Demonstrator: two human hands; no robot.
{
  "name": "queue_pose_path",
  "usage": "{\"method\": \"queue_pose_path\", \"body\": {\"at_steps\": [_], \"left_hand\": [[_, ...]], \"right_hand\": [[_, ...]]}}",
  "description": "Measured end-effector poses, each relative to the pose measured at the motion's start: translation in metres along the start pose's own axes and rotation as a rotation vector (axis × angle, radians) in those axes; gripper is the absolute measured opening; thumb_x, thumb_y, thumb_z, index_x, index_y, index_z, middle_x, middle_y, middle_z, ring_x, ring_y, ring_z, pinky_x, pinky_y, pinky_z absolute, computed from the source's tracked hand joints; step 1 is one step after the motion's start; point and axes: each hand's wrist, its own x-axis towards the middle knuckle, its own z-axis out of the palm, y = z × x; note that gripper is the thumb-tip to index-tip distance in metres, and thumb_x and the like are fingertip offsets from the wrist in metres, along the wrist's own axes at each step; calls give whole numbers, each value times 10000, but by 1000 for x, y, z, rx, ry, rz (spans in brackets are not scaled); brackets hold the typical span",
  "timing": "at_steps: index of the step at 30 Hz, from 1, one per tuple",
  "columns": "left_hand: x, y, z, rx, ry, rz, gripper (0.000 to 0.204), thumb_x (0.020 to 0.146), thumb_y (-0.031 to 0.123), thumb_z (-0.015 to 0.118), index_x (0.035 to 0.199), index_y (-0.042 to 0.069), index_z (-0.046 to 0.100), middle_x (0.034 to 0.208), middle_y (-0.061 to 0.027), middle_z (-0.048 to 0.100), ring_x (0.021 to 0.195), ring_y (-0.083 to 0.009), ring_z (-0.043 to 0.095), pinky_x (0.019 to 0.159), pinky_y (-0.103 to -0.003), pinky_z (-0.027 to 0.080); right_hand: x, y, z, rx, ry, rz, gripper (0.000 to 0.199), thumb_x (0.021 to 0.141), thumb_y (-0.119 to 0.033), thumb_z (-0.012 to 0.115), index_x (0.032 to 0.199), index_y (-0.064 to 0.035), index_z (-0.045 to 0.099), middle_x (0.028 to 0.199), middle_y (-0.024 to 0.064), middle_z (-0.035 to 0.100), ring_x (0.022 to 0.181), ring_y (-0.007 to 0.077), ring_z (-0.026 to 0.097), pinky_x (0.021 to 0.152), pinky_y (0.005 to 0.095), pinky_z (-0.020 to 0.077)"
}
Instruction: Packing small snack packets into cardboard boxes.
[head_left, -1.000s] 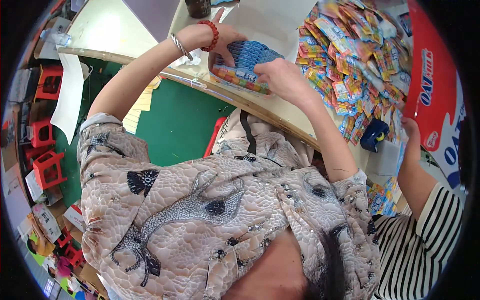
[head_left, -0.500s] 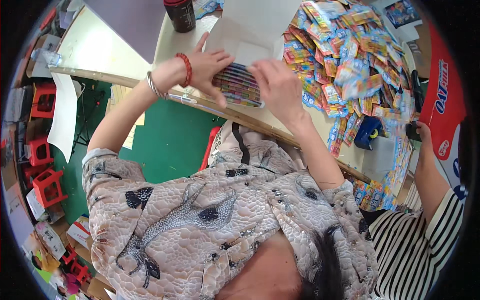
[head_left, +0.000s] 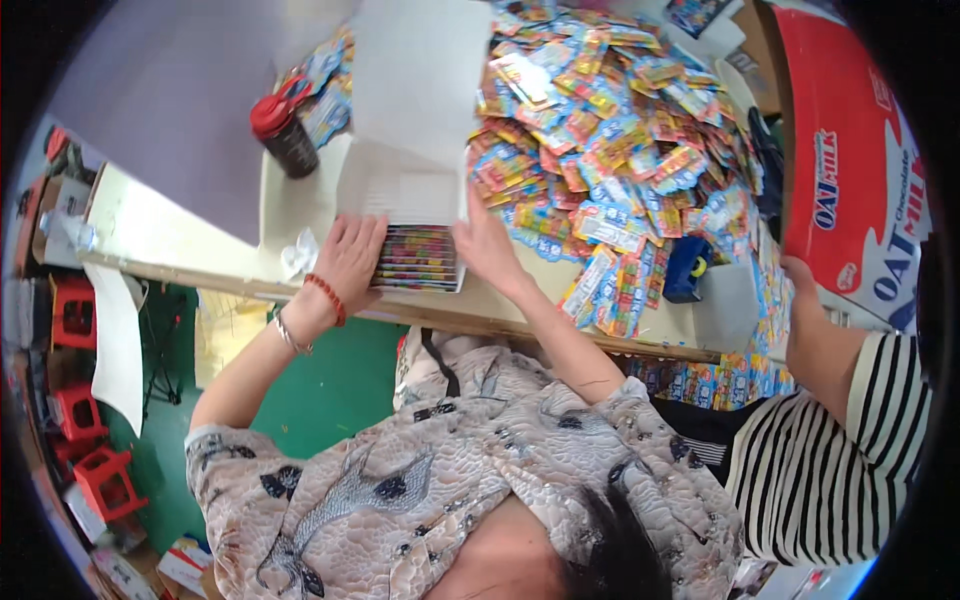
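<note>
An open white cardboard box (head_left: 418,180) stands at the table's front edge, its lid raised at the back. Flat, colourful packets (head_left: 415,258) fill its near part in a tight row, standing on edge; the far part shows bare white card. My left hand (head_left: 347,252) grips the left wall, fingers together and pointing away from me. Along the right wall lies my right hand (head_left: 487,245), with some fingertips hidden behind the card. Both hands hold the box between them.
A large heap of colourful packets (head_left: 600,130) covers the table to the right. A dark cup with a red lid (head_left: 285,135), crumpled tissue (head_left: 300,254) and a blue tape dispenser (head_left: 685,270) stand nearby. At right, another person's hand (head_left: 805,310) touches a red carton (head_left: 835,110).
My hands have gone from the packets' top edges to the box's two side walls. The view has shifted, so the box appears lower and farther left.
</note>
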Motion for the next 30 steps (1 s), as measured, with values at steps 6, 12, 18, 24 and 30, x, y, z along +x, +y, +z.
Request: {"method": "queue_pose_path", "body": {"at_steps": [6, 12, 18, 24, 30], "left_hand": [[40, -13, 17, -32, 32, -169, 1140, 541, 383, 832, 1404, -38, 218, 1267, -167, 458, 1202, -313, 437, 1043, -463, 310], [43, -19, -5, -90, -126, -113, 1373, 422, 482, 877, 1444, -29, 114, 1328, -207, 406, 1257, -357, 391, 1087, -486, 253], [50, -23, -25, -273, -245, -119, 1481, 353, 575, 862, 1503, 151, 29, 1465, -179, 306, 1342, -384, 306, 1121, -543, 185], [47, -15, -39, -184, -211, -87, 1403, 399, 530, 849, 1501, 147, 71, 1486, -166, 282, 1333, -404, 306, 1105, -546, 210], [57, 54, -63, -719, 260, 81, 948, 632, 124, 797, 1442, 62, 309, 1469, -174, 320, 1338, -372, 326, 1093, -428, 296]], "right_hand": [[55, 33, -9, 66, 136, -263, 535, 857, -120, 483, 1358, 25, 363, 1067, 328, 573, 1000, 460, 564, 877, 459, 460], [9, 39, -26, -6, 316, -441, 555, 925, -321, 515, 1369, -16, 381, 1273, 240, 497, 1174, 377, 485, 996, 434, 369], [-76, 91, -67, -447, 391, -201, 605, 936, -288, 513, 1452, -74, 282, 1457, 204, 291, 1366, 387, 241, 1090, 532, 197], [-118, 117, -93, -407, 624, -129, 643, 898, -292, 579, 1441, -90, 301, 1467, 199, 275, 1371, 421, 211, 1094, 549, 166], [-155, 148, -87, -649, 507, 218, 805, 845, -490, 593, 1464, -96, 262, 1528, 207, 116, 1403, 446, 56, 1069, 642, 63]]}}
